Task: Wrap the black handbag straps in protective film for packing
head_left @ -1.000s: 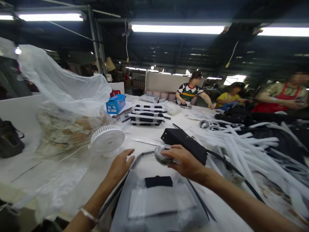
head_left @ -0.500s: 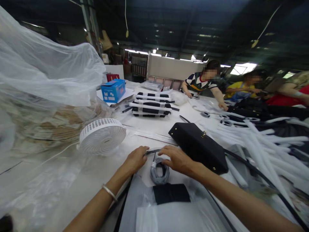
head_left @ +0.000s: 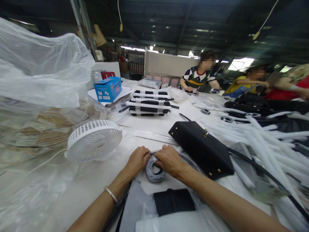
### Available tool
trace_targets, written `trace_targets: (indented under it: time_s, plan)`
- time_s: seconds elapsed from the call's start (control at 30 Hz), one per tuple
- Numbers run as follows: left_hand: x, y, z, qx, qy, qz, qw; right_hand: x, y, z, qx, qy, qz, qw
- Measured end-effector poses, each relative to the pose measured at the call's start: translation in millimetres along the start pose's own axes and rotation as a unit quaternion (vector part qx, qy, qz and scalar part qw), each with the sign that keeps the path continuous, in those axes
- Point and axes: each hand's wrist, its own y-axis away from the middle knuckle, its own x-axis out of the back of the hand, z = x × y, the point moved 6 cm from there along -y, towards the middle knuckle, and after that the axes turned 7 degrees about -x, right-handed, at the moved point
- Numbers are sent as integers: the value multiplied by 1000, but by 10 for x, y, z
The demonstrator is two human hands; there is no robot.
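Our curled right hand point(head_left: 170, 160) holds the roll point(head_left: 154, 177), hiding some; our left hand point(head_left: 138, 159) curls beside it, grip hidden.

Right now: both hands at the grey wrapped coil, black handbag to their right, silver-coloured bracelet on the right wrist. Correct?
Not quite: the head view shows the silver-coloured bracelet on the left wrist. The rest holds: left hand and right hand are at the grey wrapped coil, with the black handbag to their right.
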Motion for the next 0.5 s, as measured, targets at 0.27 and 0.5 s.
trace_targets:
  time_s: [0.27, 0.5]
  plan:
    - [102, -30, 57, -20, -34, -65, 997, -39, -163, -1, -46, -32, 7, 998]
    - [16, -24, 256, 42, -150, -61, 986, -48, -165, 13, -30, -73, 48, 996]
